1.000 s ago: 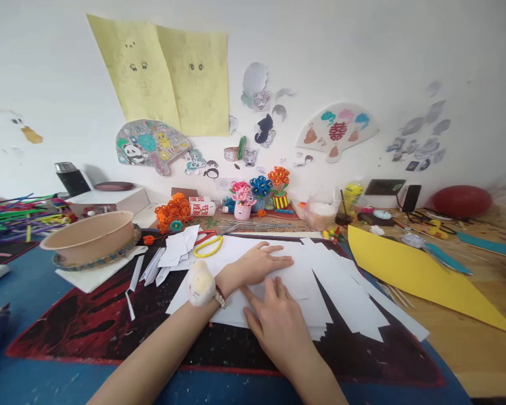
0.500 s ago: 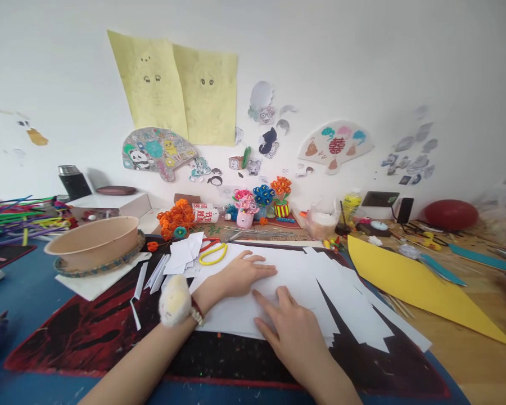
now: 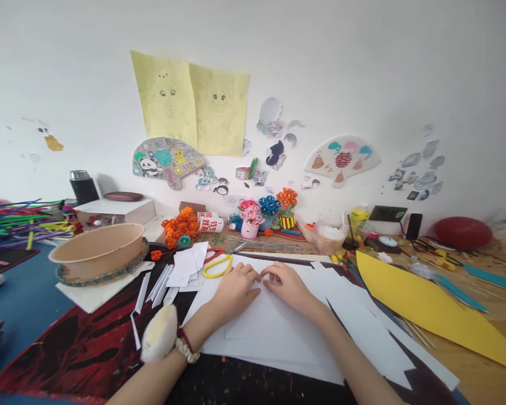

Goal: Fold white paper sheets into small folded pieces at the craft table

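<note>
My left hand (image 3: 237, 288) and my right hand (image 3: 289, 286) meet near the middle of a stack of white paper (image 3: 274, 343). Their fingers are bent and the fingertips come close together at the upper part of a sheet, pinching at the paper; the exact grip is partly hidden. A plush ornament (image 3: 160, 334) and a scrunchie (image 3: 187, 349) are on my left wrist. Scissors with a yellow and a red handle (image 3: 217, 268) lie just beyond my left hand. Cut paper pieces (image 3: 188, 265) and folded strips (image 3: 161, 284) are left of the stack.
A dark red-and-black mat (image 3: 80, 349) lies under the paper. At left stands a beige basin (image 3: 99, 247). Jagged-edged sheets (image 3: 362, 315) and a yellow card (image 3: 430, 306) spread to the right. Pipe-cleaner flowers (image 3: 181, 225) and small flower pots (image 3: 249, 228) line the back.
My right hand has moved up and forward from the lower part of the paper, beside my left. Both hands' outstretched fingers have bent inward. The view has tilted up slightly.
</note>
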